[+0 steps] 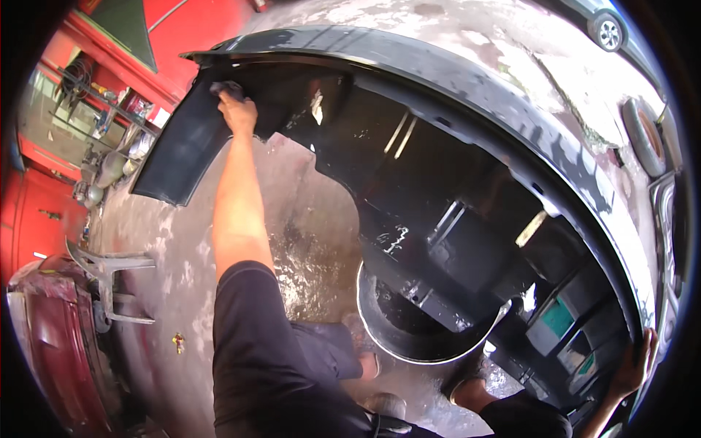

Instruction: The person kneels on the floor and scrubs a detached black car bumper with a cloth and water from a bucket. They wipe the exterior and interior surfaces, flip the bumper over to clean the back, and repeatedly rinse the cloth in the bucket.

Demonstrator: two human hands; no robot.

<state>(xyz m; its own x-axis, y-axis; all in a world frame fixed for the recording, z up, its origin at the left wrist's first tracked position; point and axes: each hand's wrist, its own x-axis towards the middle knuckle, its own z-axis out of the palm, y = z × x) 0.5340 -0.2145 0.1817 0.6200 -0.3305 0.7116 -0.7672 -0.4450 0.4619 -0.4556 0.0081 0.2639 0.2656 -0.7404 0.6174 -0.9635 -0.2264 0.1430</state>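
Observation:
A large curved car bumper (438, 175), black on its inner face and grey along its outer edge, spans the view from upper left to lower right. My left arm reaches far forward, and my left hand (238, 113) presses a dark pad (226, 89) onto the inner face near the bumper's left end. Whether the pad is cloth or sponge cannot be made out. At the opposite end, my right hand (634, 372) grips the bumper's rim, fingers partly hidden behind the edge. Pale scuffs and wet-looking glints mark the black surface.
A round, light-rimmed tub (394, 353) stands below the bumper, by my feet. Left are a grey stand-like frame (109, 266) and a dark red car panel (55, 350). Beyond the bumper, a tyre (646, 139) and a parked car (602, 29) are at the right. The concrete floor (168, 292) looks wet.

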